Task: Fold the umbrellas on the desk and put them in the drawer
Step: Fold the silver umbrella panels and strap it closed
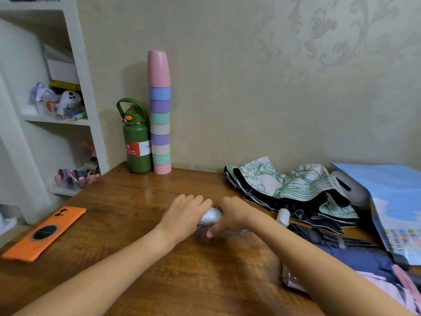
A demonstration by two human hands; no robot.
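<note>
Silver umbrella [210, 217]: on the desk [127, 201], mid-desk – only a short stretch shows between the hands.
Left hand [185, 215]: fingers curled over its left end.
Right hand [230, 215]: wrapped round its right end (thumb underneath).
Floral umbrella [296, 188]: unfolded, right of it.

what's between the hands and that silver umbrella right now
Nothing visible: the left hand and right hand both already grip the silver umbrella on the desk.

Silver umbrella [210, 217]; green-leaf-print umbrella [303, 185]; orange phone [45, 233]; green bottle [136, 142]; pastel cups [160, 115].
</note>
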